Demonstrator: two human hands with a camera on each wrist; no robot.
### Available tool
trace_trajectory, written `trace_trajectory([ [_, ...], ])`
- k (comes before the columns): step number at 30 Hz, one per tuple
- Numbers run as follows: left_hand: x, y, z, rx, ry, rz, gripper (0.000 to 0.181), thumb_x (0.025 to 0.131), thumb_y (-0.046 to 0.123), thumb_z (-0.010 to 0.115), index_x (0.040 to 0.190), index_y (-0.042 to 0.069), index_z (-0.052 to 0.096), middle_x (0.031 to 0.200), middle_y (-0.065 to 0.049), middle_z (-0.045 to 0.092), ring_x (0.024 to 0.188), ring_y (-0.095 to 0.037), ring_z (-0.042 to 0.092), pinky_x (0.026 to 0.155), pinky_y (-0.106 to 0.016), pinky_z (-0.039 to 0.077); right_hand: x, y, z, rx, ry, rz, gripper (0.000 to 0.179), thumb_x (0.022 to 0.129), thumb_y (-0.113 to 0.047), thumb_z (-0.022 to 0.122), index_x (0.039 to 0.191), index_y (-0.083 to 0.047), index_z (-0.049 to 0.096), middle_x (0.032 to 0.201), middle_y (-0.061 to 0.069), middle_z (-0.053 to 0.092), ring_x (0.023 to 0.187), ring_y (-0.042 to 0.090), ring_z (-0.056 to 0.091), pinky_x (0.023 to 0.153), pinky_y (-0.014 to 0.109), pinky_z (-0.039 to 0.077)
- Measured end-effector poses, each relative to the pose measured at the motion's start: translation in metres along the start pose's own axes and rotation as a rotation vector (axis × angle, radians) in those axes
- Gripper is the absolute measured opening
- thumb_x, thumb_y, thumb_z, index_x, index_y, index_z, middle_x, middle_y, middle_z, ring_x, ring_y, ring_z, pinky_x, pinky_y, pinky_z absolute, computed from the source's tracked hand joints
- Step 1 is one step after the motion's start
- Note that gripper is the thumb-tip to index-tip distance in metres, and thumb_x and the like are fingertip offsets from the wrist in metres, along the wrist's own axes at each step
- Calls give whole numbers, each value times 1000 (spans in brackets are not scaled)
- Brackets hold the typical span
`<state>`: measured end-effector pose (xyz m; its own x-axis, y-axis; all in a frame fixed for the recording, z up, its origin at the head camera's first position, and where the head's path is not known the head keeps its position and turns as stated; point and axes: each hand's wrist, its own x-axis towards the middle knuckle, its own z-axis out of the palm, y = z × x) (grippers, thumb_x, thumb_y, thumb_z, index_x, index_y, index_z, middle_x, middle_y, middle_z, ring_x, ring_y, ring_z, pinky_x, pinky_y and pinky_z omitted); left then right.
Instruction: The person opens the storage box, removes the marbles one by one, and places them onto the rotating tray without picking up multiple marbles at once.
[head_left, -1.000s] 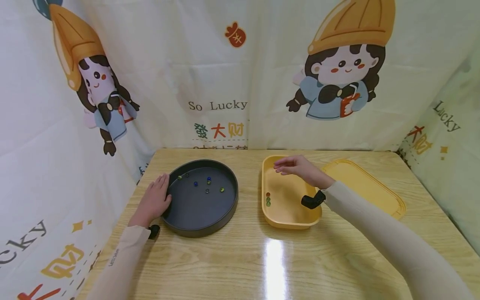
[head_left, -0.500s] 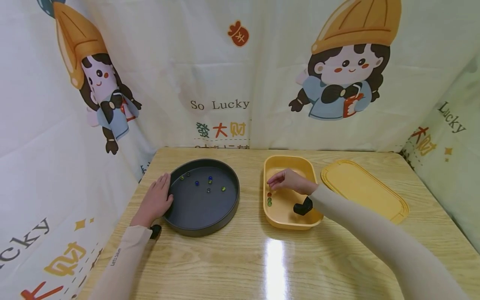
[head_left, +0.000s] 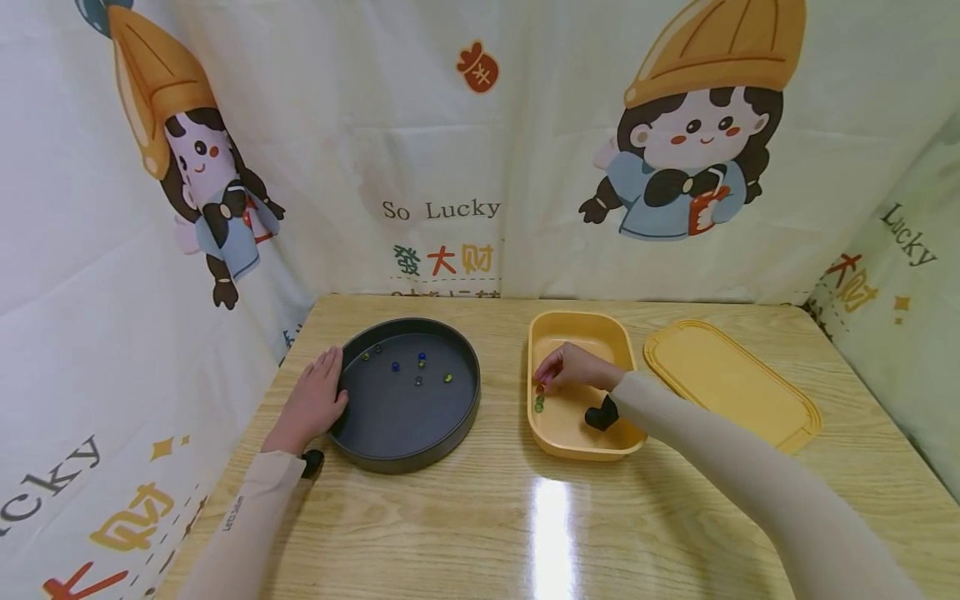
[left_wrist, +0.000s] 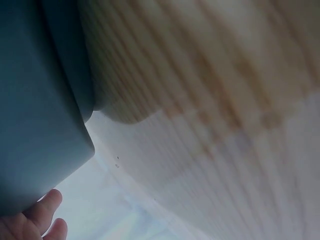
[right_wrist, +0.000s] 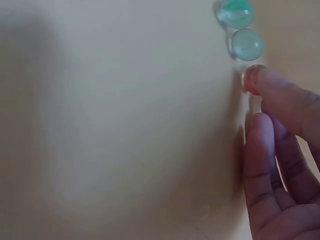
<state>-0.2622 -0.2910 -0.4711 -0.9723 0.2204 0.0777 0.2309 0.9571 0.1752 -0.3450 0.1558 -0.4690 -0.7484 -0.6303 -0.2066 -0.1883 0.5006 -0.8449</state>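
My left hand (head_left: 309, 402) rests along the left side of a round dark grey tray (head_left: 390, 425), its fingers straight. In the left wrist view, only some fingertips (left_wrist: 51, 200) show beside the tray's outer wall. Several small glass marbles lie inside the tray, among them a blue marble (head_left: 395, 367). Within the yellow box (head_left: 585, 450), my right hand (head_left: 576, 367) pinches a red marble (right_wrist: 252, 80) by the box's left wall. The thumb partly covers this marble. Two green marbles (right_wrist: 247, 45) sit in a row just beyond it.
A yellow lid (head_left: 731, 379) lies flat on the wooden table (head_left: 420, 533), right of the box. A printed curtain (head_left: 525, 167) hangs behind the table and along both sides.
My right hand has come down and nearer inside the yellow box, from above its far part to the red marble. The left hand stays on the tray's side.
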Motion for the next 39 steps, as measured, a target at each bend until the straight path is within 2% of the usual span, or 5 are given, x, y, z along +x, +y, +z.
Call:
trace_trajectory([
  [6, -1, -1, 2, -6, 5, 2, 68, 93, 15, 50, 146, -10, 15, 151, -30, 19, 139, -45, 20, 112, -57, 17, 3, 2, 3, -5, -8, -10, 19, 75, 7, 72, 93, 10, 71, 86, 21, 72, 66, 3, 61, 62, 15, 50],
  [19, 0, 1, 0, 19, -1, 1, 67, 93, 13, 49, 146, -11, 16, 151, -30, 19, 139, -45, 21, 113, -57, 18, 1, -2, 5, -129, 5, -45, 15, 73, 2, 76, 87, 6, 73, 82, 17, 73, 65, 3, 59, 62, 16, 50],
  [27, -2, -6, -7, 67, -2, -11, 66, 91, 12, 53, 144, -13, 20, 149, -32, 23, 138, -47, 22, 112, -58, 19, 5, 1, 7, -158, 4, -57, 13, 75, -1, 75, 88, 2, 74, 82, 14, 73, 67, 4, 61, 63, 16, 51],
  [32, -3, -8, -12, 101, 5, -4, 61, 92, 10, 47, 143, -13, 23, 149, -32, 25, 137, -47, 23, 111, -58, 20, 3, -1, 7, -168, 16, -50, 12, 75, 0, 75, 86, 2, 74, 82, 13, 73, 67, 4, 60, 63, 16, 50],
  [39, -4, -6, -10, 154, 16, 8, 58, 92, 8, 44, 143, -12, 25, 149, -30, 26, 138, -45, 24, 113, -56, 19, 2, 0, 5, -173, 10, -43, 12, 77, -2, 74, 88, 1, 74, 82, 11, 74, 68, 3, 60, 64, 17, 51],
])
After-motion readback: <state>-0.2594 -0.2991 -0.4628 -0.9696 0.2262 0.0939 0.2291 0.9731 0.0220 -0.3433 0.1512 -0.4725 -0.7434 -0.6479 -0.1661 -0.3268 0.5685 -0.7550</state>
